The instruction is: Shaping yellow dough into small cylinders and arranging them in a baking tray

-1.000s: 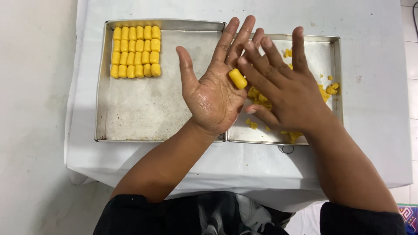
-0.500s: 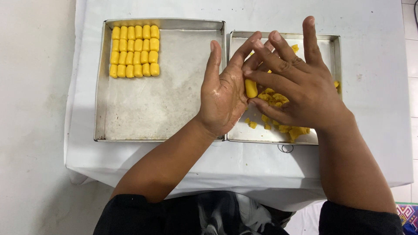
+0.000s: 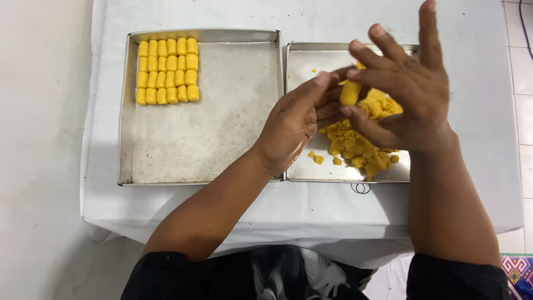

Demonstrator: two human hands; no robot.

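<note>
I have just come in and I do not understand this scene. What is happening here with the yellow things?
A person stands at a table with a white cloth. Both hands hold one small yellow dough roll above the right tray: the left hand from the left side, the right hand from the right. A pile of loose yellow dough lies in that tray. The left tray holds finished rolls in neat rows at its far left corner.

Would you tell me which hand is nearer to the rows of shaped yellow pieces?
Left. The left hand is just right of the rows; the right hand is farther right.
</note>
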